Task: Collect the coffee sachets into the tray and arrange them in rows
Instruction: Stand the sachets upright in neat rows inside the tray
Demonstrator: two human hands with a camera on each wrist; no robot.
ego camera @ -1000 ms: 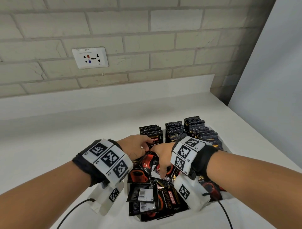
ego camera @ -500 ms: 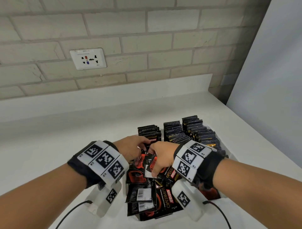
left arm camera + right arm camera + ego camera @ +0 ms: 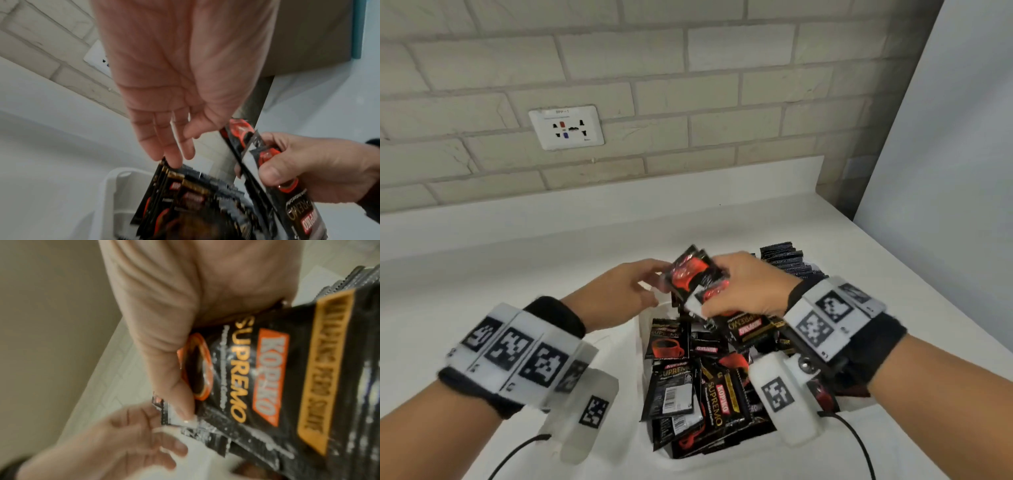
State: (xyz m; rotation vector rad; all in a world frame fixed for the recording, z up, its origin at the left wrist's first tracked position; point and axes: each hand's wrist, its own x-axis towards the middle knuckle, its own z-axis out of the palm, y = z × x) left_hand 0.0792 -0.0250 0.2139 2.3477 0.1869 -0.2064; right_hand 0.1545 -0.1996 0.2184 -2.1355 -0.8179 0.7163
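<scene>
Now my right hand (image 3: 739, 287) pinches several sachets (image 3: 690, 274); my left (image 3: 619, 291) hangs open, empty. Loosely fanned, they could slip back into the tray (image 3: 645, 329).

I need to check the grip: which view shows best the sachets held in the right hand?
The right wrist view: the held sachets fill it, thumb pressed on the front. The head view shows them lifted above the tray, in the right hand. The left wrist view shows them edge-on.
</scene>
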